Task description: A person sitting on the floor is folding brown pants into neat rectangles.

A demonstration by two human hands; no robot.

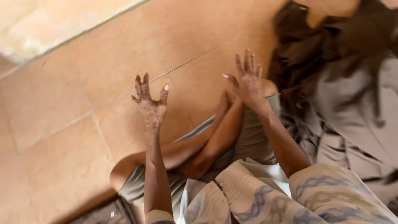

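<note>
My left hand [150, 103] is raised over the tiled floor with its fingers spread and nothing in it. My right hand [248, 81] is raised too, fingers apart and empty, close to a pile of cloth [331, 79] on the right. Below both hands lie my crossed legs [203, 145] in grey shorts, seated on the floor. The image is tilted and somewhat blurred.
Orange-tan floor tiles [83, 83] with thin grout lines fill the left. A pale raised ledge [49, 25] runs across the top left. The pile holds dark brown and grey garments. A patterned cream and blue garment [290, 195] covers my lower body.
</note>
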